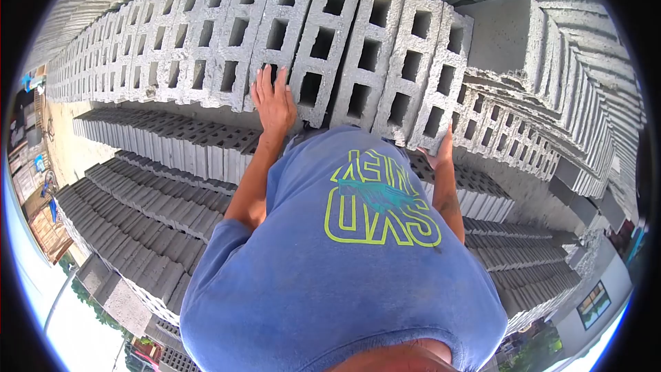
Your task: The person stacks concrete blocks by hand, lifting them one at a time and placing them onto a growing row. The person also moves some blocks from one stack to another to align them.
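Note:
A row of grey concrete hollow blocks (pixel 324 45) stands side by side in front of me, their rectangular holes facing up. My left hand (pixel 274 100) lies on the near end of one block, its fingers spread over the edge and the nearest hole. At the right end of this row, my right hand (pixel 441 151) grips the near lower corner of the last concrete block (pixel 446 72). The thumb side shows along that block's outer face, while some fingers are hidden by its end. A narrow dark gap separates two blocks between my hands.
More stacked blocks (pixel 509 134) stand at the right, beside a large smooth grey block face (pixel 499 38). Behind my blue shirt (pixel 358 275), further rows of blocks (pixel 131 213) fill both sides. A building with a window (pixel 593 304) shows at the lower right.

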